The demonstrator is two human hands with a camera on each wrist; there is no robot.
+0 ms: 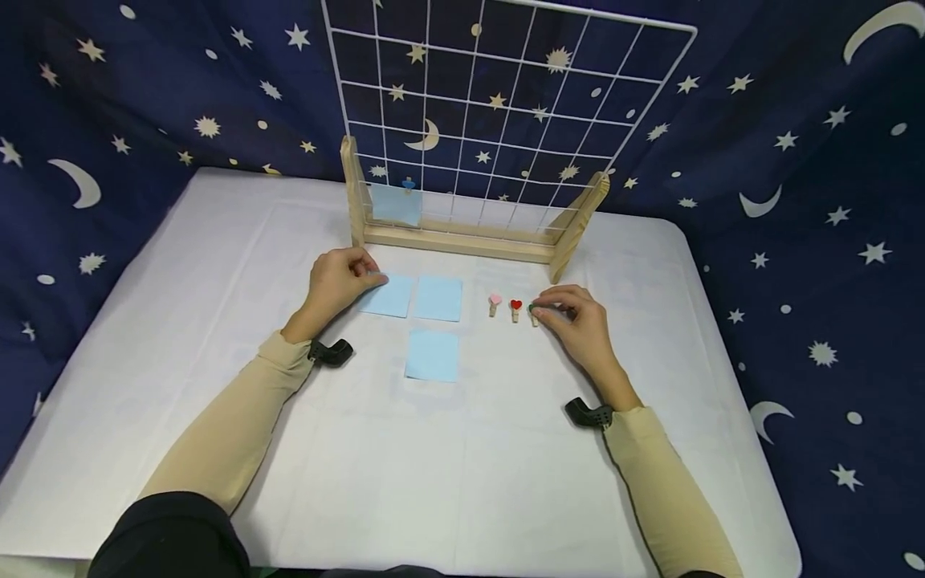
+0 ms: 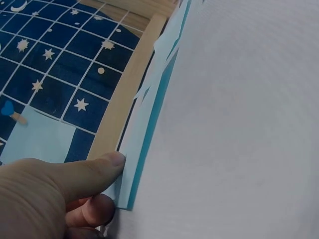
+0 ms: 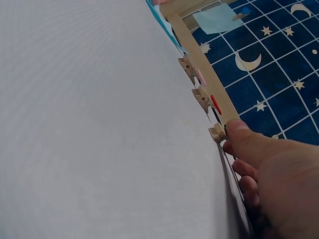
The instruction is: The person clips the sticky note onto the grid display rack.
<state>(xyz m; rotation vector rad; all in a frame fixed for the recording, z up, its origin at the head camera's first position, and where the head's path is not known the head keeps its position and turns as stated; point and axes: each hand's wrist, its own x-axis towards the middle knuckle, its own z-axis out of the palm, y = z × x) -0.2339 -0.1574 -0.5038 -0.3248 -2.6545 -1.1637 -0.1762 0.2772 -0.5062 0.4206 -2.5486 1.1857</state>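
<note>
My left hand [image 1: 340, 281] pinches the upper left corner of a light blue paper note [image 1: 389, 297] between thumb and fingers; the left wrist view shows that note [image 2: 137, 164] by the thumb. Beside it lies a second blue note [image 1: 438, 299], and a third blue note [image 1: 432, 356] is nearer me. On the right, my right hand [image 1: 578, 325] holds a small wooden clothespin [image 3: 217, 133] with a green top, mostly hidden by thumb and fingertips. Left of it lie a clothespin with a red heart [image 1: 515, 310] and one with a pink heart [image 1: 495, 304].
A white wire grid [image 1: 499, 104] stands upright in a wooden stand [image 1: 462, 242] at the back of the table [image 1: 405, 474]. Low on its left, a blue-heart clothespin [image 1: 409, 185] holds another blue note [image 1: 395, 205]. Dark blue star-patterned cloth [image 1: 166, 72] hangs behind.
</note>
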